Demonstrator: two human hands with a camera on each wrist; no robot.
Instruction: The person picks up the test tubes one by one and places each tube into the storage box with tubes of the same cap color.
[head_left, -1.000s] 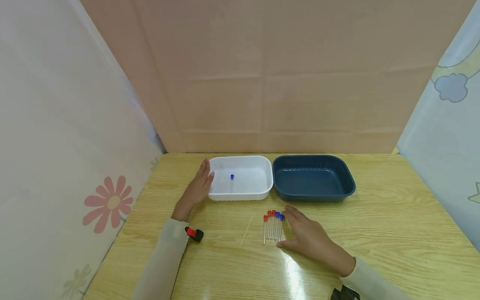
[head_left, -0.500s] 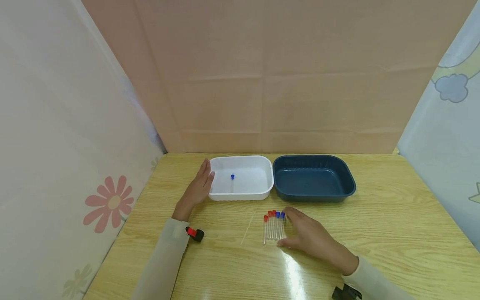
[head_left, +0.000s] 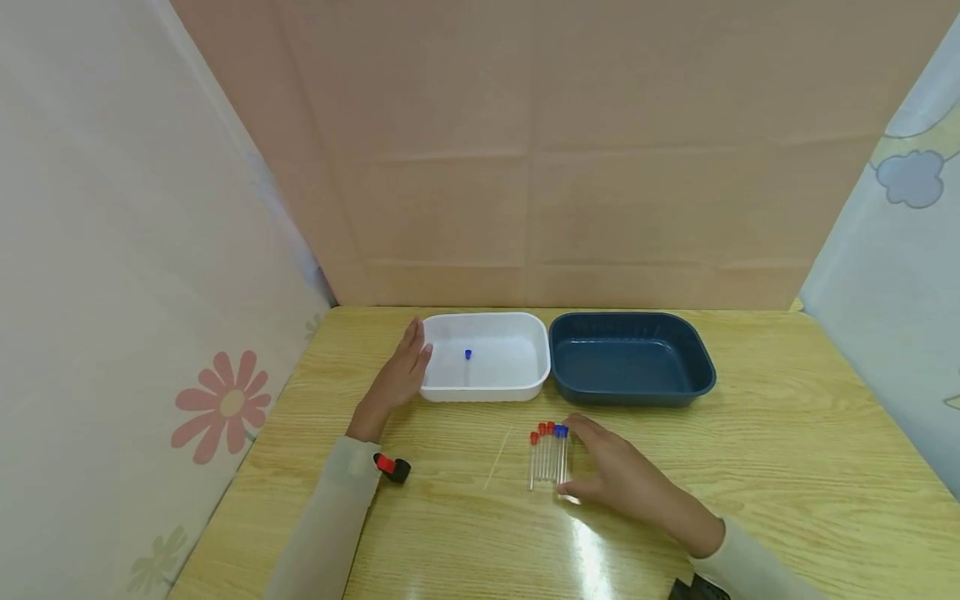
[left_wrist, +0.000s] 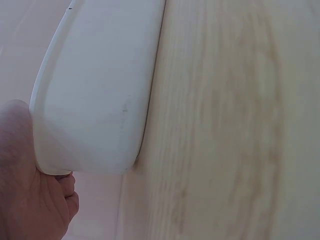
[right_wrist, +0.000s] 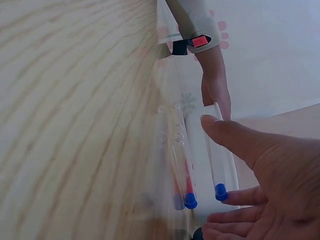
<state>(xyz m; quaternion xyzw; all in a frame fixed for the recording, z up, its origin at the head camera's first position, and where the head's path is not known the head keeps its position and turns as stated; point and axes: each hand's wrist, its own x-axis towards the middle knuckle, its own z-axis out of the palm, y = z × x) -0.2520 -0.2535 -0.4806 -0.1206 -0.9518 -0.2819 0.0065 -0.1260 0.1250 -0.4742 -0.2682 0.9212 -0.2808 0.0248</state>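
My right hand pinches a clear test tube with a blue cap between thumb and forefinger, lifted above the table. In the head view it overlaps a row of capped tubes lying on the table; three have red caps and another has a blue one. At the left end of the white tray, my left hand grips the rim, its thumb on one side and fingers on the other. Inside that tray lies one blue-capped tube.
A dark blue tray stands right beside the white one, with no tube in it. Both sit at the back of the wooden table, near a brown paper-like backing. Patterned cloth borders the left side.
The blue-capped tube at the row's right end has risen in my right hand and now overlaps its blue-capped neighbour in the head view. My left hand stays at the white tray.
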